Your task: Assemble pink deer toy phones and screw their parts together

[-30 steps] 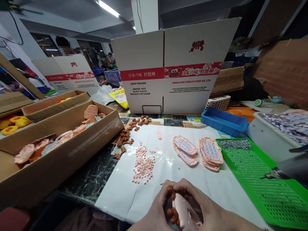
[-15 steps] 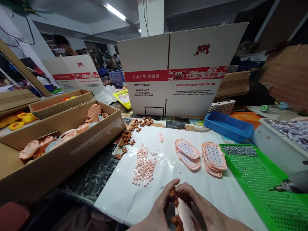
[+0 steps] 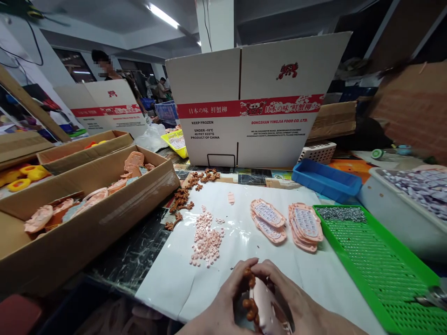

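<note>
Both hands grip one pink plastic toy casing point(image 3: 265, 304) close to the front edge of the white sheet. My left hand point(image 3: 228, 298) is curled round its left side, beside a brown knobbly plastic piece point(image 3: 250, 307) set along the casing's edge. Over the far and right side bend the fingers of my right hand point(image 3: 289, 293). Fingertips of the two hands nearly meet at the top. Beyond them lie a heap of small pink buttons point(image 3: 206, 242) and two stacks of pink casings with keypads, a left stack point(image 3: 268, 218) and a right stack point(image 3: 305, 228).
A green tray point(image 3: 387, 260) with screws point(image 3: 342, 214) is at right, a power screwdriver point(image 3: 433, 297) over it. Behind stand a blue tray point(image 3: 326, 181) and a tall white carton point(image 3: 206, 88). A cardboard box point(image 3: 104, 218) of casings is at left; brown pieces point(image 3: 179, 200) lie beside it.
The view has shifted slightly, moving most things a little left in the picture. Both hands keep hold of the pink casing, which has turned slightly. The screwdriver sits lower at the right edge.
</note>
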`<state>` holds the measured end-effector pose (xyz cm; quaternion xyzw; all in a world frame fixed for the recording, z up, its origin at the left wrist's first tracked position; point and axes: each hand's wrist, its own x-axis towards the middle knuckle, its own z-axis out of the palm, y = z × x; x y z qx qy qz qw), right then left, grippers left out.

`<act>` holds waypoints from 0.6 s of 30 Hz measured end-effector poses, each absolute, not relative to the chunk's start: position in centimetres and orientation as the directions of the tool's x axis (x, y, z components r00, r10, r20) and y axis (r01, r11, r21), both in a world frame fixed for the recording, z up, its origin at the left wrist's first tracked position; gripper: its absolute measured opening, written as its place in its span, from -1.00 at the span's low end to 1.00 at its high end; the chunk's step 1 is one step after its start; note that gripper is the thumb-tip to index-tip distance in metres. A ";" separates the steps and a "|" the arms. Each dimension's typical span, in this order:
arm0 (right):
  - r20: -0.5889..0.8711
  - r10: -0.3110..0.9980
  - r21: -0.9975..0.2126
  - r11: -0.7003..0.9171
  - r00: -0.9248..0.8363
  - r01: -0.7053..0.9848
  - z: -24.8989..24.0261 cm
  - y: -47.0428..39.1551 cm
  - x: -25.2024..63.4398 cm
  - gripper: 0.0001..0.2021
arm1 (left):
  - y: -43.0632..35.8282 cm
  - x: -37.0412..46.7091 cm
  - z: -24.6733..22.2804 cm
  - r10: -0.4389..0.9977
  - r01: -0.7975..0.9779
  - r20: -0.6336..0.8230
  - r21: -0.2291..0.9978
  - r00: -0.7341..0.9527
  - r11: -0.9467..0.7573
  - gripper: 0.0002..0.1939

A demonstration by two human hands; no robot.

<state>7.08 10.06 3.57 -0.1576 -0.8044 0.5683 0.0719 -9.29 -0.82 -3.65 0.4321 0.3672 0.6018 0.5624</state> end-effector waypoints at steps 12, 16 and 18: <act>-0.195 0.282 -0.941 0.216 -0.940 0.260 4.0 9.7 6.8 -0.21 | -0.7 -8.4 -2.0 0.997 -0.495 0.032 0.869 0.072 0.008 0.35; -0.194 0.273 -0.946 0.202 -0.942 0.253 3.9 9.7 7.0 -0.29 | -0.6 -8.3 -1.4 0.996 -0.484 0.012 0.875 0.089 0.033 0.39; -0.188 0.263 -0.950 0.194 -0.946 0.243 3.8 9.6 6.9 -0.33 | -0.7 -8.3 -1.0 0.996 -0.455 -0.002 0.889 0.093 0.044 0.39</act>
